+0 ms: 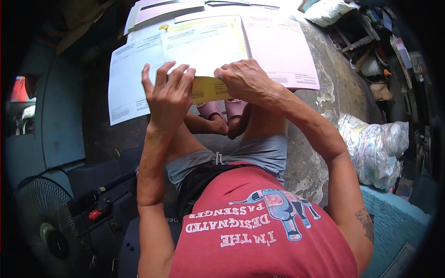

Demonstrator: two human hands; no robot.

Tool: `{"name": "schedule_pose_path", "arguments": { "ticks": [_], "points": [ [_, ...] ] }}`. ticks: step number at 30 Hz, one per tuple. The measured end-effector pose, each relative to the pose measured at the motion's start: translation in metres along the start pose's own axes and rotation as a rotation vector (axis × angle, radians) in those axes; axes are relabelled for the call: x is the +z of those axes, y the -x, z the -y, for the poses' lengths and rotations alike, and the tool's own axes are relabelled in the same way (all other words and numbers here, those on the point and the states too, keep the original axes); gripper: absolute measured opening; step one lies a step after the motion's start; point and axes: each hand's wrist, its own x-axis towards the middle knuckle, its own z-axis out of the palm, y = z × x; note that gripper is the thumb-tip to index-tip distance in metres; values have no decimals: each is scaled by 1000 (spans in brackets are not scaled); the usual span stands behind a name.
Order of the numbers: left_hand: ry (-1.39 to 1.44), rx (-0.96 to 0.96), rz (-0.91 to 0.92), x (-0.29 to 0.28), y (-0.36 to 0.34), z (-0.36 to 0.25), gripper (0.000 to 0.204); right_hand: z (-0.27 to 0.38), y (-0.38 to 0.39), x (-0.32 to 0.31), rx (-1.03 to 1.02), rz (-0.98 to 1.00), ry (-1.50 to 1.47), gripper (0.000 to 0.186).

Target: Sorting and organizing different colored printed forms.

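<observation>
A white printed form (204,51) lies over a yellow form (206,88), whose lower strip shows below the white edge. My right hand (250,83) is closed at the near right edge of the white form, its fingers pressed together on the paper. My left hand (169,95) is at the near left corner, fingers apart and bent over the sheets; its thumb is hidden. Left of the pair rests a bluish-white form (130,83), partly under my left hand. A pink form (282,51) lies to the right.
More paper stacks (169,14) lie at the far side of the work surface. A fan (55,231) stands at the lower left. On the right are a clear plastic bundle (373,150) and a turquoise ledge (394,217). My pink slippers (211,110) show below the papers.
</observation>
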Motion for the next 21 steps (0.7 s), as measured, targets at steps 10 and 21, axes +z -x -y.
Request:
{"name": "schedule_pose_path", "arguments": {
  "ticks": [10, 21],
  "points": [
    [248, 263, -42, 62, -43, -146, 53, -85, 29, -71, -310, -448, 405, 21],
    [289, 266, -69, 102, -39, -155, 25, -106, 164, -18, 189, -210, 249, 30]
  ]
}}
